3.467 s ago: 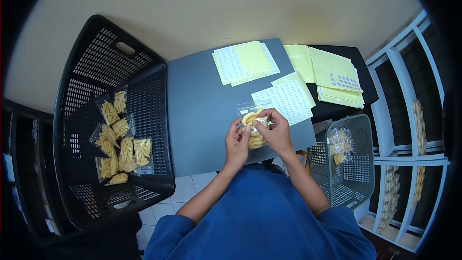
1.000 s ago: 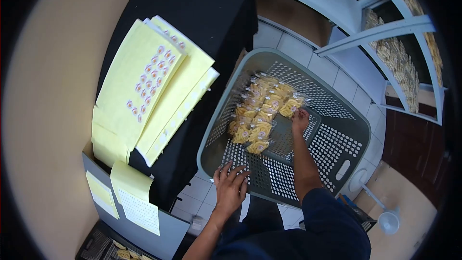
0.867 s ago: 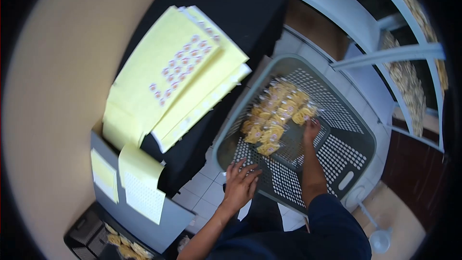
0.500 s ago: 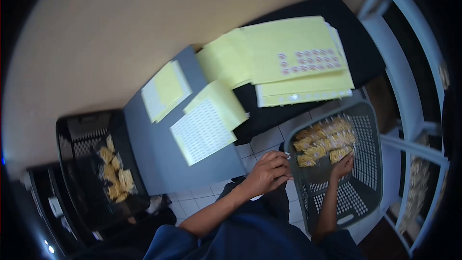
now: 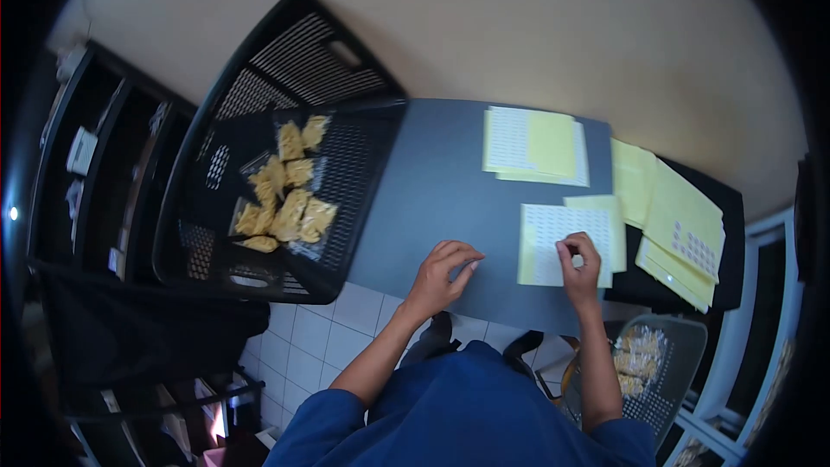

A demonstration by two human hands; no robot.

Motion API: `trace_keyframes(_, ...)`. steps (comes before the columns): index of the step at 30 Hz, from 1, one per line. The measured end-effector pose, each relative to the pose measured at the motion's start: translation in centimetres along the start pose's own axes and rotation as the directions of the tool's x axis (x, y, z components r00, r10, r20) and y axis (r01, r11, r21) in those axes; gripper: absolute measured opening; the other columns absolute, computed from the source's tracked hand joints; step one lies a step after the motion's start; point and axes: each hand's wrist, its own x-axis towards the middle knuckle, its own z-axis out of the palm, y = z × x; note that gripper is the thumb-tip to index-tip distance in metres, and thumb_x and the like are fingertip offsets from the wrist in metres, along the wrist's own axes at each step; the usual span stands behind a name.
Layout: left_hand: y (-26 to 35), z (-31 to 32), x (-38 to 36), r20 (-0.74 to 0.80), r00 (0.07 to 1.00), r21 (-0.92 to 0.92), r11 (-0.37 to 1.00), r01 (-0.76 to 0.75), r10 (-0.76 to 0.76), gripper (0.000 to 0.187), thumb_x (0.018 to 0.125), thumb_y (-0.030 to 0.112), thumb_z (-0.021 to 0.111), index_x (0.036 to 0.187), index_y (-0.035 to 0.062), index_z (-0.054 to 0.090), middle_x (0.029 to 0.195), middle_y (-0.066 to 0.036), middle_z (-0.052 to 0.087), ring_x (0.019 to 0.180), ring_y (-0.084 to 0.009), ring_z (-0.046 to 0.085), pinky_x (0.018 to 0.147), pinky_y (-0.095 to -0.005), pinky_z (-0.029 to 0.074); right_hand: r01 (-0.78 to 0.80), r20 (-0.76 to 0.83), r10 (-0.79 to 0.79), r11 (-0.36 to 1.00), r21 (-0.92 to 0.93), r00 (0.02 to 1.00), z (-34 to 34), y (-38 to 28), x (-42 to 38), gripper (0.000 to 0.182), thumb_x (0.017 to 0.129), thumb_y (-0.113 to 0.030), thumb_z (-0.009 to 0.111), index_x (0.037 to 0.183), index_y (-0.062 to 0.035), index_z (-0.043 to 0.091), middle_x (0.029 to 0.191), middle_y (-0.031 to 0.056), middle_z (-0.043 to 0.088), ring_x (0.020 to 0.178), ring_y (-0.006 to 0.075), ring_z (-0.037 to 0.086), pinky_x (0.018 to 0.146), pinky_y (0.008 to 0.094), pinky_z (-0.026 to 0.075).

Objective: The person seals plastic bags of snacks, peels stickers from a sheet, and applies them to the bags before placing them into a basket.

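Note:
My left hand (image 5: pixel 445 277) hovers over the front part of the grey table (image 5: pixel 432 182), thumb and fingers apart, holding nothing. My right hand (image 5: pixel 580 264) is over a sheet of small printed labels (image 5: pixel 540 246), its fingers curled and thumb near the index finger; whether anything is between them is too small to tell. Behind it lies a stack of label sheets with yellow backing (image 5: pixel 552 145). Left of my hands, a large dark basket (image 5: pixel 359 134) holds several clear packets of yellowish, noodle-like food (image 5: pixel 294 212).
A second basket (image 5: pixel 683 380) with similar packets stands low at the right. Yellow sheets with round stickers (image 5: pixel 683 225) lie on a black surface (image 5: pixel 733 251). Dark shelves (image 5: pixel 121 156) stand at the left, and white floor tiles (image 5: pixel 320 337) show below the table.
The view has swung left towards the large dark basket. My right hand has left the packets in the right basket and is over the label sheet; my left hand is off that basket's rim.

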Motion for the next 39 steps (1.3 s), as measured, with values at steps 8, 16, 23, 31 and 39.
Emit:
trace_keyframes(8, -12.1, -7.4, -4.2, -0.020, 1.000, 0.098, 0.995, 0.001, 0.001, 0.018, 0.083, 0.007, 0.072, 0.100, 0.0030, 0.072, 0.107, -0.014, 0.067, 0.109, -0.0342, 0.059, 0.100, -0.0466, 0.044, 0.155, 0.649, -0.091, 0.987, -0.041, 0.756, 30.5, -9.3, 7.3, 0.016, 0.089, -0.016, 0.069, 0.098, -0.0024, 0.070, 0.098, 0.0126, 0.068, 0.094, 0.0309, 0.067, 0.082, 0.0410, 0.053)
trace_keyframes(16, -14.5, -5.9, -5.6, -0.020, 0.992, 0.116, 0.986, -0.119, 0.122, 0.019, 0.086, 0.022, 0.069, 0.103, 0.0127, 0.068, 0.131, -0.008, 0.057, 0.135, -0.0335, 0.045, 0.111, -0.0511, 0.033, 0.658, 0.817, -0.450, 0.744, 0.118, 0.361, 47.0, -14.5, 4.5, 0.062, 0.079, -0.033, 0.076, 0.136, -0.0147, 0.061, 0.146, 0.0137, 0.050, 0.139, 0.0361, 0.044, 0.112, 0.0576, 0.034)
trace_keyframes(23, -14.8, -6.4, -5.8, 0.033, 0.992, 0.085, 0.989, -0.124, 0.121, 0.025, 0.088, 0.026, 0.068, 0.111, 0.0154, 0.069, 0.133, -0.008, 0.057, 0.138, -0.0330, 0.042, 0.114, -0.0537, 0.029, 0.792, 0.912, -0.404, 0.580, 0.192, 0.075, 53.4, -13.7, 3.2, 0.047, 0.086, -0.028, 0.065, 0.132, -0.0182, 0.066, 0.156, 0.0077, 0.045, 0.150, 0.0321, 0.032, 0.123, 0.0578, 0.020)
trace_keyframes(31, -13.9, -6.0, -6.0, 0.068, 0.997, 0.071, 0.997, 0.035, -0.039, 0.032, 0.088, 0.013, 0.062, 0.118, 0.0017, 0.064, 0.126, -0.017, 0.062, 0.131, -0.0348, 0.047, 0.112, -0.0549, 0.030, 0.831, 0.918, -0.275, 0.548, -0.093, 0.284, 51.2, -9.8, 12.0, 0.038, 0.085, -0.020, 0.064, 0.122, -0.0148, 0.071, 0.155, 0.0132, 0.045, 0.147, 0.0340, 0.036, 0.124, 0.0544, 0.022)
trace_keyframes(39, -13.9, -6.5, -5.1, 0.076, 0.996, -0.053, 0.998, 0.044, -0.039, 0.028, 0.091, 0.031, 0.067, 0.111, 0.0117, 0.069, 0.127, -0.010, 0.060, 0.134, -0.0326, 0.046, 0.112, -0.0543, 0.030, 0.635, 0.720, -0.682, 0.614, 0.469, 0.127, 52.0, -15.0, 3.9, 0.069, 0.076, -0.042, 0.070, 0.138, -0.0140, 0.059, 0.154, 0.0171, 0.045, 0.143, 0.0377, 0.040, 0.116, 0.0594, 0.028)
